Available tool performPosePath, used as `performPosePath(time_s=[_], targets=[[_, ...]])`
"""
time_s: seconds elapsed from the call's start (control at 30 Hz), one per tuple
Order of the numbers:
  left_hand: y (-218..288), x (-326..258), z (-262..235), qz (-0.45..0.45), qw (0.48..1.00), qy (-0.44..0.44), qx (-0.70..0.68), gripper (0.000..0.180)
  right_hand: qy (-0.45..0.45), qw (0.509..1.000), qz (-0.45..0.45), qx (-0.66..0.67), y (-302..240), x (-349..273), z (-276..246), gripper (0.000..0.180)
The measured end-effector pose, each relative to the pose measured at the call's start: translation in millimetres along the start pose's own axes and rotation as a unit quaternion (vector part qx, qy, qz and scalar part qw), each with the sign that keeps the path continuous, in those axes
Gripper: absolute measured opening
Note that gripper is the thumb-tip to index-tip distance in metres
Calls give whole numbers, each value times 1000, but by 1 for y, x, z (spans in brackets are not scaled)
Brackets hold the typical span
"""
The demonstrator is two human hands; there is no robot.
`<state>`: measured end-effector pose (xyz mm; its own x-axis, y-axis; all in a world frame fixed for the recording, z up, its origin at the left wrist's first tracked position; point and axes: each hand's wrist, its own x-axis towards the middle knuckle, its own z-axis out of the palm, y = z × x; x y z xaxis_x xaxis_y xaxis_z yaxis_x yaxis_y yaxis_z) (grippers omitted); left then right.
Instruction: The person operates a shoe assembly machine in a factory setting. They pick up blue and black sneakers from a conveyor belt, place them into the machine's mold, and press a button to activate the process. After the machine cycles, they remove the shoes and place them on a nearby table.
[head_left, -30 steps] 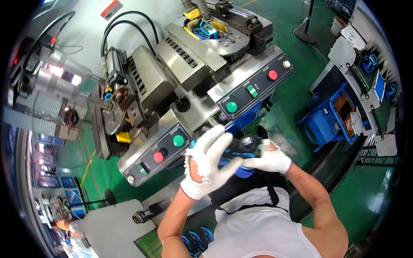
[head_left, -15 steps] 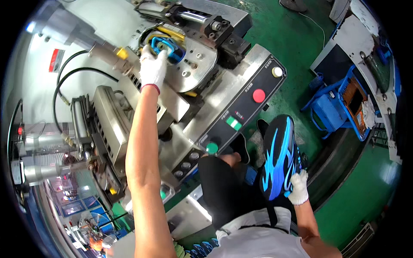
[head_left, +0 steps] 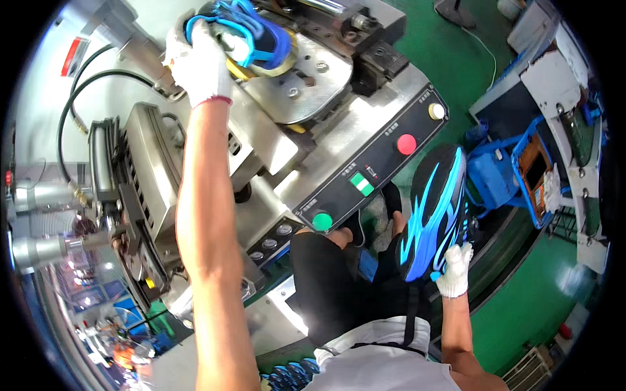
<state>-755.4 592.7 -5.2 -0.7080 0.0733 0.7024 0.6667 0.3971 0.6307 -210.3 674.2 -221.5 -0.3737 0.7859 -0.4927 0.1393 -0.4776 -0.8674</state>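
Note:
A blue shoe [head_left: 277, 49] sits at the machine's metal plate [head_left: 313, 98], its opening turned up and a yellow edge showing beneath it. My left hand [head_left: 202, 62], in a white glove, grips the shoe's blue rim at its near left side; some fingertips are hidden. On my right, a second shoe [head_left: 433, 215] is held with its black and bright-blue sole facing up. My gloved right hand [head_left: 454, 270] closes round the edge of its lower end, beside my leg.
The machine's control panel [head_left: 375, 169] carries red, green and white buttons between my hands. A metal cylinder [head_left: 130, 45] and black hoses stand at left. A blue chair [head_left: 499, 173] is on the green floor at right. More blue shoes [head_left: 293, 375] lie at the bottom.
My left hand and the blue shoe appear higher and larger in view, with the fingers now around its rim. The right-hand shoe has moved slightly up. The whole view has shifted.

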Motion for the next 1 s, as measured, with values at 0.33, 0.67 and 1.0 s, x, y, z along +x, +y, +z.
performPosePath(time_s=[0.33,0.67,1.0], targets=[[101,-239,-246,-52,905,-343,-245,32,-161,871,-365,-287,-249,54,257,52],[57,-414,-342,-192,875,-413,-161,47,-157,618,-413,-650,-249,187,521,79],[52,-413,-331,-170,865,-450,-140,52,-134,501,-559,-647,-213,165,555,42]])
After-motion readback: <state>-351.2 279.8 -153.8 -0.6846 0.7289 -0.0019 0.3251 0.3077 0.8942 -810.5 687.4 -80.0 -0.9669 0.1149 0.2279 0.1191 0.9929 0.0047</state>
